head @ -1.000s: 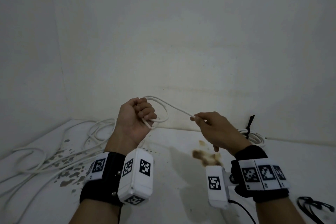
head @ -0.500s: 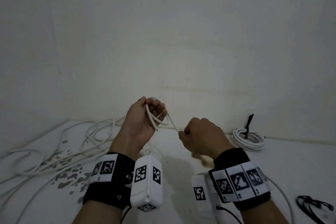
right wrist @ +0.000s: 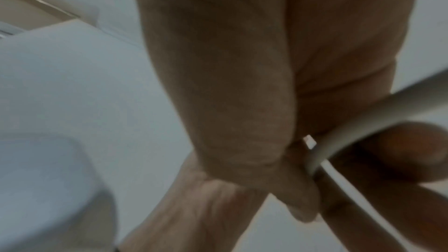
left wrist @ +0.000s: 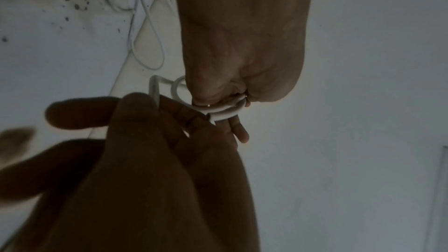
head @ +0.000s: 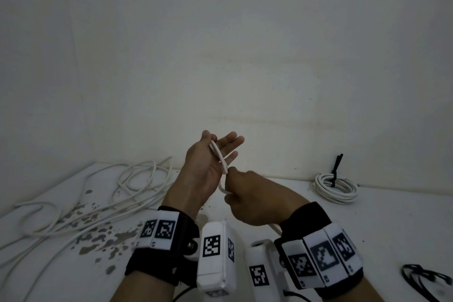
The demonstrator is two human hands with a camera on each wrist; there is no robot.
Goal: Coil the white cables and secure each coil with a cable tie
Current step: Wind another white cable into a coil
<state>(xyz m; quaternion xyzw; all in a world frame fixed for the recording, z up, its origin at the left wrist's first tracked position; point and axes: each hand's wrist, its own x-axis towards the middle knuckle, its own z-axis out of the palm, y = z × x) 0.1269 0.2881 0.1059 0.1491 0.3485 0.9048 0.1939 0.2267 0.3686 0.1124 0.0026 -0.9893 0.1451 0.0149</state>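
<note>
The left hand is lying wide open under cable loops; the right hand is pinching the cable.

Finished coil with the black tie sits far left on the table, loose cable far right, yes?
Sides are swapped. The head view shows the tied coil, with its black tie, far right on the table, and the loose cable far left.
</note>
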